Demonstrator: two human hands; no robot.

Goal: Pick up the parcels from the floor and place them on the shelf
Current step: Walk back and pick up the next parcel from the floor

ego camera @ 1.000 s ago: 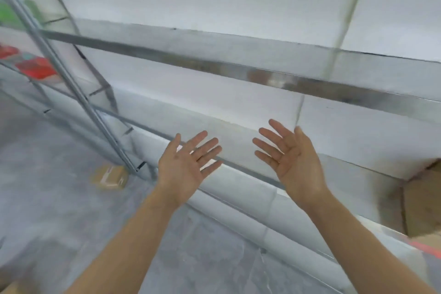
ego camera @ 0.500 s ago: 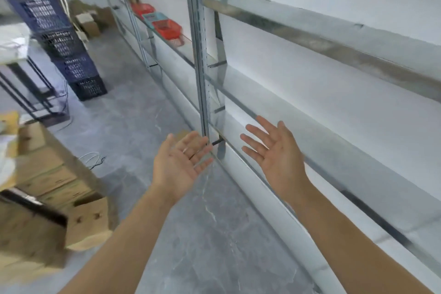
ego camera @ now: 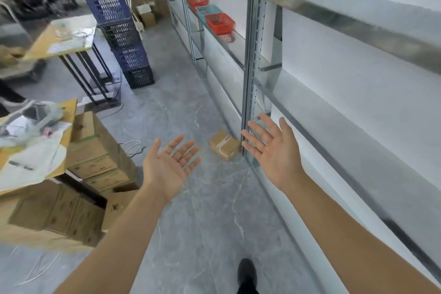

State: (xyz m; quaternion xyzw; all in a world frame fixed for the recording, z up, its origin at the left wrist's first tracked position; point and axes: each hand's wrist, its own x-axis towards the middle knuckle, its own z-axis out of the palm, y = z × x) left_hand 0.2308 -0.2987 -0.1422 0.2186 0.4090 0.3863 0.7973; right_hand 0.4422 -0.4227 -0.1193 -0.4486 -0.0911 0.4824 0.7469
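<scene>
head view, parcel: I see one small brown parcel (ego camera: 224, 145) on the grey floor (ego camera: 210, 210), at the foot of the metal upright (ego camera: 253, 55) of the shelf (ego camera: 358, 112), touching or just beside the post; I can't tell which.
head view, left hand: left hand (ego camera: 168, 166) palm up, fingers spread wide, holding nothing.
head view, right hand: right hand (ego camera: 272, 148) palm up and tilted inward, fingers spread, empty too.
head view, bearing: parcel sits at about 1 o'clock from the left hand and 9 o'clock from the right, in frame between the two sets of fingertips but farther off and lower, down on the floor.
head view, nearer hand: I judge the right nearer; its fingertips sit just beside the parcel's right edge in frame. True depth gap I can't read.
head view, long axis: box lies skewed, long side running roughly 10 to 4 o'clock, pale tape band and label across the top.
head view, next move: my call is step forward, bend down, clamp it from both sides.
head view, target: shelf boards at my 2 to 3 o'clock look bare near the hands; red and blue baskets (ego camera: 219, 22) sit farther down at 12.
head view, hidden: parcel's far face and the post contact not visible; its label unreadable.
head view, blur: stacked cartons (ego camera: 95, 150) at 9 o'clock are smeared, so I can't tell if any count as parcels. One dark shoe (ego camera: 247, 274) at 6 o'clock, cut off by the frame.
</scene>
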